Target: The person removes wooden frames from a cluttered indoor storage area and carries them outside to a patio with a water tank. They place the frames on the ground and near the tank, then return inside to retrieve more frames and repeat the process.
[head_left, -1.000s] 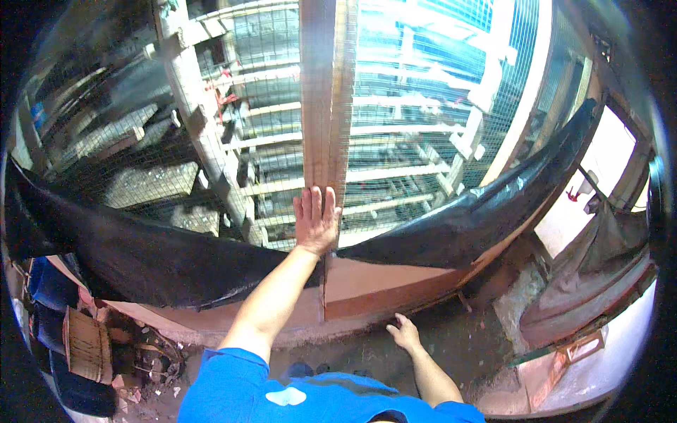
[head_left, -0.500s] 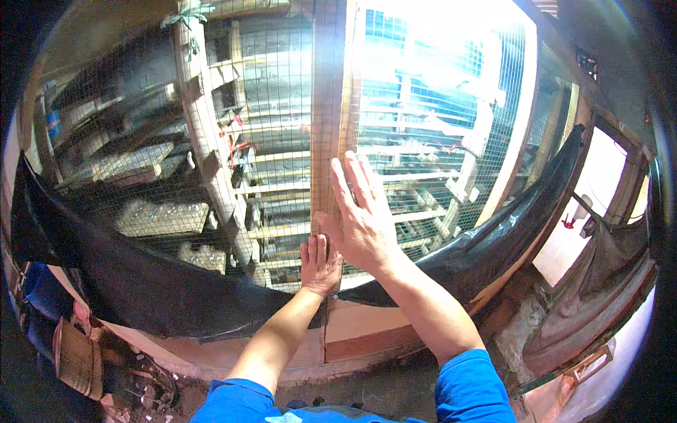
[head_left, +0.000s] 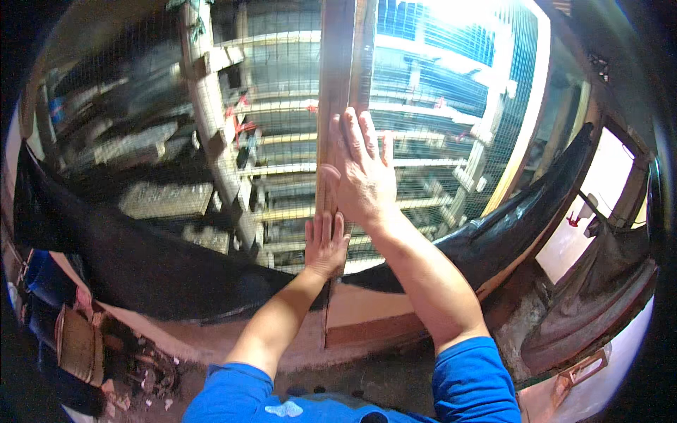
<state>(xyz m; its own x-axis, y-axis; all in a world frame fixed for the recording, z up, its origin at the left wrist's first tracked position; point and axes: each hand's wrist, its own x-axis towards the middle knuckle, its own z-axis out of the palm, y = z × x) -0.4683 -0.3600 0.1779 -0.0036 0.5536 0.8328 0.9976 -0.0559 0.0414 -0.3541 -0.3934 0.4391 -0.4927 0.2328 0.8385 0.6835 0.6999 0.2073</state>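
A brown wooden post [head_left: 338,70], made of two boards side by side, runs upright through the middle of a wire mesh wall [head_left: 282,106]. My right hand [head_left: 364,176] lies flat against it, fingers stretched upward and thumb reaching over the left board. Lower on the same post, my left hand [head_left: 326,245] rests with its fingers extended up the wood. Nothing shows in either hand. Black plastic sheeting [head_left: 197,282] sags along the lower part of the mesh on both sides of the post.
Behind the mesh stand slatted wooden racks [head_left: 289,169] with red ties. At lower left, a worn brown container [head_left: 79,345] sits beside blue objects and scattered debris. A bright doorway [head_left: 589,197] opens at the right, with a dark draped cloth [head_left: 592,296] below it.
Both hands have moved upward in the picture, the right one farther along the post. The view has shifted slightly, and the post appears a little farther right.
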